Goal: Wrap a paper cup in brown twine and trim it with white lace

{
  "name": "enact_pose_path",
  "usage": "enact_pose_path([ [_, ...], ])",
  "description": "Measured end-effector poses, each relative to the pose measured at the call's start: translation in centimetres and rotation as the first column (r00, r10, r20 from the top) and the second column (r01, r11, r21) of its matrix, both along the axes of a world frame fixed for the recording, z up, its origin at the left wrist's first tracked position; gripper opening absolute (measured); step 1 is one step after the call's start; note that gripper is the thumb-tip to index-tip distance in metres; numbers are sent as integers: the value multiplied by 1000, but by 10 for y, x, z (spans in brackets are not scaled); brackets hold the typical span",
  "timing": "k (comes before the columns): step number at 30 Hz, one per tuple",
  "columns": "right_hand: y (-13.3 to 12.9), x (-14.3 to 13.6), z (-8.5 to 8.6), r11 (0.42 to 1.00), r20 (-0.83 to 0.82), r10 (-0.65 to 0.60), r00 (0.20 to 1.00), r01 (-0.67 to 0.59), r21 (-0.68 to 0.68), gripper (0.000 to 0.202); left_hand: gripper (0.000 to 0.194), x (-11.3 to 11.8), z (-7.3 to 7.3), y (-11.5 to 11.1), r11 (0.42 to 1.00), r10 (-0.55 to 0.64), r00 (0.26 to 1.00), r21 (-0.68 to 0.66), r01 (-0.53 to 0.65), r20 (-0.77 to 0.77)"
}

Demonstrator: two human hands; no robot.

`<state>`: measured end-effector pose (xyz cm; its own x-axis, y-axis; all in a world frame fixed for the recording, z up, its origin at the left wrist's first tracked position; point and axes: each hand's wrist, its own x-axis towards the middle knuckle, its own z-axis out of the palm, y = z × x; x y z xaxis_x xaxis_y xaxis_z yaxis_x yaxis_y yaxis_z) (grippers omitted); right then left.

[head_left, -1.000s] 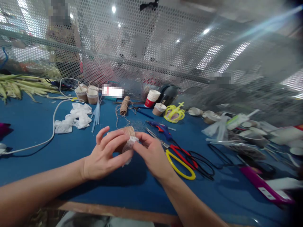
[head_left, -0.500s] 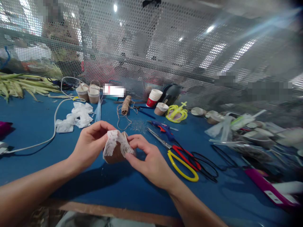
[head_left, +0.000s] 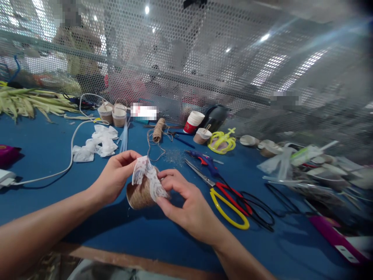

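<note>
Twine-wrapped cup [head_left: 139, 197]: tilted over, held between the hands above the blue table [head_left: 43, 147]. Left hand [head_left: 112, 175] pinches one end of a lace strip [head_left: 157, 187]; right hand [head_left: 185, 202] pinches lace at the cup's right end. Interior hidden. Beyond: stacked paper cups [head_left: 192, 122], beside a small twine-handled cup [head_left: 201, 137]. Back left: two handled cups [head_left: 119, 120], pale inside; contents indiscernible.

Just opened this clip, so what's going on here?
The left hand pinches one end of a white patterned lace strip between its fingers. The right hand grips a tilted brown twine-wrapped cup with the lace against it; how much is attached isn't clear. On the blue table, the red-and-yellow-handled metal scissors and blue glue gun lie beyond the right hand.
</note>
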<state>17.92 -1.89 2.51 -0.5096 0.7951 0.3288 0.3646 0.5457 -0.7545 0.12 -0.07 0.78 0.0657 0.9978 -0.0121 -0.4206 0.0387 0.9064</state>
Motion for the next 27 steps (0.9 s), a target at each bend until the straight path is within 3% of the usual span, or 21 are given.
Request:
enact_pose_path([
  [27,-2,0,-3,990,13,94,996,-95,106,15,35,1,-6,3,981,-130,991,-143,133,28],
])
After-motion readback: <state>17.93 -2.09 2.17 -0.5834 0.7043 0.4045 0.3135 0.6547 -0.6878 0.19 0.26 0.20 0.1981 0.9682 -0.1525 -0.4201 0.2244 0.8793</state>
